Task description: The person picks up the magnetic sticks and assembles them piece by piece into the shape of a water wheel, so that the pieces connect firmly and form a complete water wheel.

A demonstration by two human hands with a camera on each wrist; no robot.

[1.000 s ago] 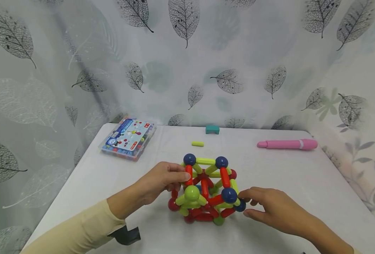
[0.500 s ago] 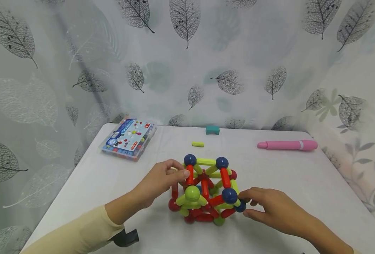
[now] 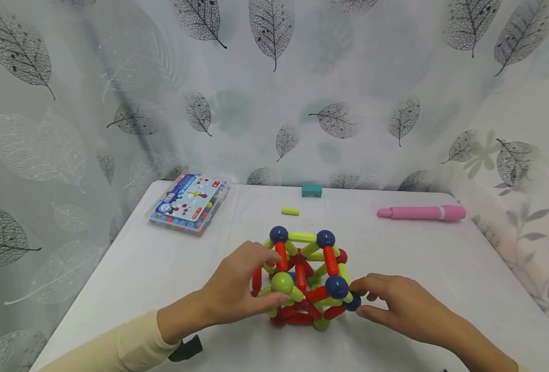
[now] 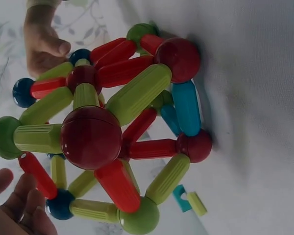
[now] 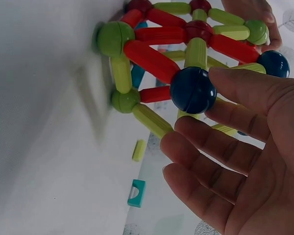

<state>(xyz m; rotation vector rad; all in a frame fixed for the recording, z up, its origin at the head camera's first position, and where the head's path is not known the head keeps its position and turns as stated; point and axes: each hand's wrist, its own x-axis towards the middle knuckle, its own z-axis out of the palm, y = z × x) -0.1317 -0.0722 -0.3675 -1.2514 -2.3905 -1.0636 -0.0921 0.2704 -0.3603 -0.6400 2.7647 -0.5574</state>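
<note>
A ball-and-stick toy structure [image 3: 299, 274] of red, yellow-green and blue parts stands on the table. My left hand [image 3: 241, 284] is at its left front, thumb and fingers spread apart on either side of a green ball [image 3: 282, 282]. In the left wrist view, the left fingers [image 4: 27, 198] show a gap from the rods. At the lower right corner, my right hand [image 3: 395, 310] holds a dark blue ball [image 5: 193, 90] between thumb and fingers. Part of the structure's left side is hidden behind the left hand.
At the back left lies a clear plastic case [image 3: 190, 204] of colourful parts. Behind the structure are a loose yellow-green rod [image 3: 290, 211] and a teal block [image 3: 311, 190]. A pink pen-shaped object [image 3: 420, 213] lies at the back right. Leaf-printed fabric hangs behind the table.
My left hand has let go of the upright red rod and come down and nearer, opening out around the green ball. The right hand and the structure have stayed put.
</note>
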